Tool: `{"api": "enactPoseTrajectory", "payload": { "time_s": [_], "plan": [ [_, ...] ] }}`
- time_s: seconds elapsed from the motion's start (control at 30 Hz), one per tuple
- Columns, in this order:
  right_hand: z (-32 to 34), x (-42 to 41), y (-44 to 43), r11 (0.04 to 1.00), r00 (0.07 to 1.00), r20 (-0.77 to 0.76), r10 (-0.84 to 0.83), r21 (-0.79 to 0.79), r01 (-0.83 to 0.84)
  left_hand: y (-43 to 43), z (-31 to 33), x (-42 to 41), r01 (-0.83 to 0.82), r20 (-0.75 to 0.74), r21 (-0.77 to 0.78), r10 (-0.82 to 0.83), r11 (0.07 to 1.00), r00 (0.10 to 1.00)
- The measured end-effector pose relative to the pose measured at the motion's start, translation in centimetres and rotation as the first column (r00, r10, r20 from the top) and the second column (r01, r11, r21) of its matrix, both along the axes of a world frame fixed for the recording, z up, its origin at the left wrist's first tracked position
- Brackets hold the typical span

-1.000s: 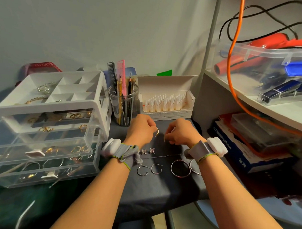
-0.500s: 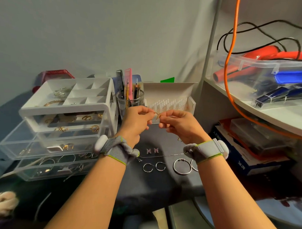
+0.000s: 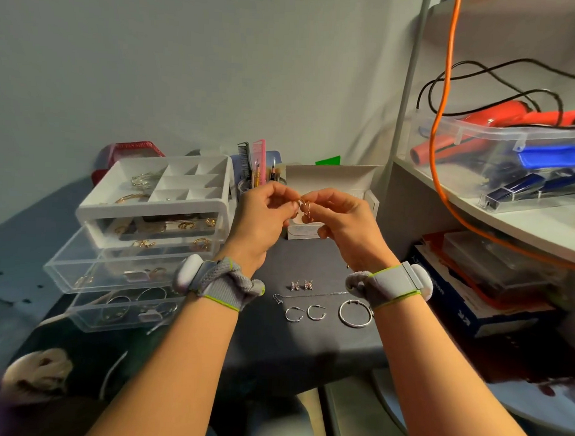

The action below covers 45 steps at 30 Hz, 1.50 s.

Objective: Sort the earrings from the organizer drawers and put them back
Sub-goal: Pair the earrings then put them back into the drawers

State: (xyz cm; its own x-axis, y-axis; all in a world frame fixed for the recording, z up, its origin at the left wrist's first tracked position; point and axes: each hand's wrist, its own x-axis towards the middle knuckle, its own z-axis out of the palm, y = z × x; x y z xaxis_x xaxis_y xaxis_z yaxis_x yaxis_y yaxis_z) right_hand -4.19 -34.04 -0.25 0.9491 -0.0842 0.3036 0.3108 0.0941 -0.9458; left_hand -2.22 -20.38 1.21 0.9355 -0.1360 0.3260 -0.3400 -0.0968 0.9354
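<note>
Raised above the dark table, my left hand (image 3: 263,213) and my right hand (image 3: 341,223) meet fingertip to fingertip and both pinch small gold earrings (image 3: 305,209). The white organizer (image 3: 156,210) stands at the left, its clear drawers pulled out and holding gold and silver hoops. Laid out on the table below my hands are two butterfly studs (image 3: 300,285), a thin silver threader earring (image 3: 309,295), two small silver hoops (image 3: 305,313) and a large silver hoop (image 3: 355,313); a second large hoop is mostly hidden behind my right wrist.
A clear cup (image 3: 258,174) with combs and pencils and an open white box (image 3: 332,193) stand behind my hands. A shelf unit at the right carries a plastic bin (image 3: 510,160) with hair tools, an orange cable (image 3: 441,125) and stacked boxes below.
Both hands lifted from the table surface and came together in the air, holding the gold earrings between them. The camera tilted up slightly.
</note>
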Motion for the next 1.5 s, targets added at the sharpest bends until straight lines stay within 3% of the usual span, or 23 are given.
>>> {"api": "enactPoseTrajectory", "payload": {
  "time_s": [0.43, 0.73, 0.97, 1.13, 1.3, 1.5],
  "plan": [
    [1.9, 0.2, 3.7, 0.999, 0.997, 0.072, 0.019, -0.032, -0.017, 3.9, 2.1, -0.8, -0.078, 0.027, -0.012, 0.078, 0.997, 0.997],
    [2.6, 1.8, 8.8, 0.96, 0.997, 0.073, -0.021, -0.277, 0.041, 10.0, 2.6, 0.0, -0.206, -0.012, 0.05, 0.207, 0.977, 0.978],
    [1.8, 4.0, 13.0, 0.784, 0.984, 0.153, -0.095, -0.597, 0.169, 15.0, 2.2, 0.5, -0.303, -0.017, 0.165, 0.31, 0.939, 0.951],
    [1.7, 5.0, 15.2, 0.559, 0.981, 0.177, -0.078, -0.807, 0.19, 17.3, 1.2, 1.4, -0.328, -0.033, 0.268, 0.349, 0.906, 0.937],
    [1.9, 5.5, 16.8, 0.388, 0.982, 0.17, -0.086, -0.902, 0.19, 18.6, 0.2, 2.7, -0.332, -0.059, 0.407, 0.387, 0.851, 0.92],
    [1.6, 6.6, 19.3, 0.25, 0.992, 0.114, -0.053, -0.96, 0.123, 19.4, -0.1, 3.9, -0.312, -0.071, 0.576, 0.426, 0.756, 0.902]
  ]
}}
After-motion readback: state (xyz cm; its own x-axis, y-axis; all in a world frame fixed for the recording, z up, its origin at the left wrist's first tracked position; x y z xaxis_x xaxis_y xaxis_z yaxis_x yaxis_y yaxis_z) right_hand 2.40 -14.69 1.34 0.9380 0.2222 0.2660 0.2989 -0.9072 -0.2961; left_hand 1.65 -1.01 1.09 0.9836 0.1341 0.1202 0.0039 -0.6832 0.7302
